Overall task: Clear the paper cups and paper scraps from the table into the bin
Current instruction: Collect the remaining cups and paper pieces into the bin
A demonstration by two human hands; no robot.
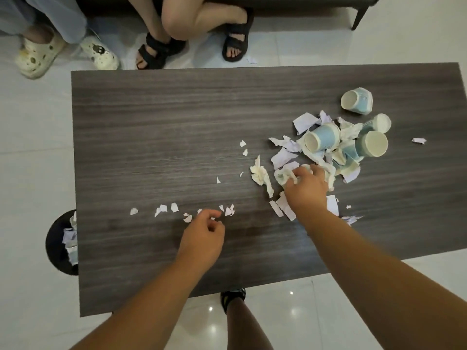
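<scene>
Several blue-and-white paper cups lie tipped over at the right of the dark wooden table (151, 122); one cup (322, 138) sits in a heap of torn white paper (285, 156), another cup (357, 101) lies apart behind it. My right hand (304, 188) reaches into the near edge of the heap and its fingers curl round a twisted strip of paper (284, 176). My left hand (202, 236) hovers with loosely curled fingers over a row of small scraps (161, 209) near the table's middle. The black bin (60, 245) stands on the floor at the table's left edge, with paper in it.
Two seated people's feet are beyond the far table edge: cream clogs (38, 56) and black sandals (156, 53). A lone scrap (418, 140) lies at the far right. My own sandalled foot (232, 296) stands on the white tiled floor by the near edge.
</scene>
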